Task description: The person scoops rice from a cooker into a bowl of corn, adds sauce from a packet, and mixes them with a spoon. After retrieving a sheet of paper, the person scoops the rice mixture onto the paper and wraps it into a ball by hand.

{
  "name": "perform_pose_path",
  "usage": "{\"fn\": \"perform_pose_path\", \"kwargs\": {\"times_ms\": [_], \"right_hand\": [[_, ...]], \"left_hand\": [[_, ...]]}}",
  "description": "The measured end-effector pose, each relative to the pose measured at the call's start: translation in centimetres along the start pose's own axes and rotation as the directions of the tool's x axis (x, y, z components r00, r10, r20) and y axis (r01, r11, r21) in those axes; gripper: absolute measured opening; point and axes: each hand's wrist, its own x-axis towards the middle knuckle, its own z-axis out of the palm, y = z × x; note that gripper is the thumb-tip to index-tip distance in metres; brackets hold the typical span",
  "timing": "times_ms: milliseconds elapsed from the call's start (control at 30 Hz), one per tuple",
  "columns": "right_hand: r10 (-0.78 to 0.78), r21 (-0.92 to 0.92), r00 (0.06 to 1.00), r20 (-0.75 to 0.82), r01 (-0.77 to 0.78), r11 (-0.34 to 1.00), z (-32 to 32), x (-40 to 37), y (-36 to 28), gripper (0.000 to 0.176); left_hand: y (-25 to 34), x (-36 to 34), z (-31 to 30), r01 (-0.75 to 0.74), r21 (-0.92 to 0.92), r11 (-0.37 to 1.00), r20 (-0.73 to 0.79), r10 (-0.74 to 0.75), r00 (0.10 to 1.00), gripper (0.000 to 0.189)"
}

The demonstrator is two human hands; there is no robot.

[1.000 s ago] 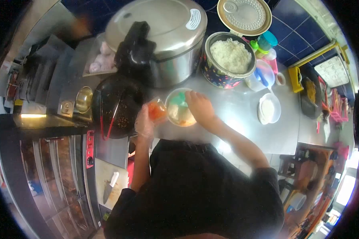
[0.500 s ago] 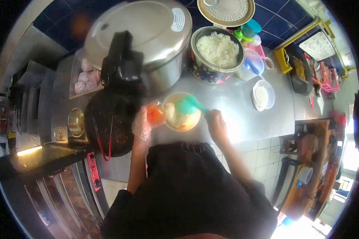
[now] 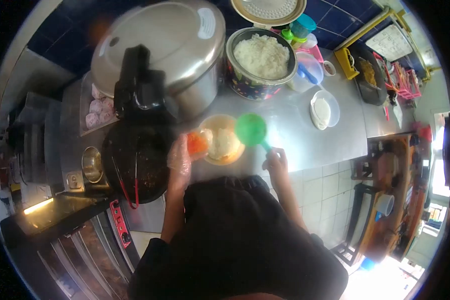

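My right hand (image 3: 277, 162) is closed round the handle of a green ladle (image 3: 250, 129). Its round head is held just right of a pale bowl (image 3: 220, 159), partly overlapping the bowl's right edge. White food (image 3: 222, 142), which looks like rice, lies in that bowl. My left hand (image 3: 179, 159), in a clear plastic glove, holds something bright orange (image 3: 197, 143) at the bowl's left side. Blur hides whether the orange thing is food in a small clear container.
A large pressure cooker (image 3: 157, 47) and an open pot of rice (image 3: 262, 57) stand behind the bowl. At left is a dark wok (image 3: 135, 175) with red-handled tongs (image 3: 130, 197). Further right are a white dish (image 3: 321, 111) and a clear jug (image 3: 305, 75).
The green ladle has moved from over the white food to the bowl's right side. My left hand still holds the orange thing by the bowl. The whole view has shifted slightly.
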Motion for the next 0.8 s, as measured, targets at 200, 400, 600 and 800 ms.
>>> {"fn": "perform_pose_path", "kwargs": {"times_ms": [200,400,600,800], "right_hand": [[0.132,-0.008,0.946,-0.295,-0.14,0.99,-4.0,0.3,3.4,0.028],[-0.021,-0.406,0.916,-0.4,-0.157,0.9,-8.1,3.2,8.7,0.042],[-0.669,-0.949,0.743,-0.032,0.188,0.253,0.7,1.7,-0.6,0.035],[-0.474,-0.685,0.707,0.525,0.681,0.258,9.1,3.4,-5.9,0.028]], "left_hand": [[1.7,0.5,1.3,-0.026,0.274,0.961,0.154,-0.017,0.988,0.049],[2.6,2.2,1.9,-0.581,0.702,0.411,0.58,0.142,0.802,0.036],[4.8,2.3,4.9,-0.483,0.778,0.403,0.533,-0.014,0.846,0.026],[4.0,3.0,4.9,-0.579,0.765,0.281,0.621,-0.086,0.779,0.032]]}}
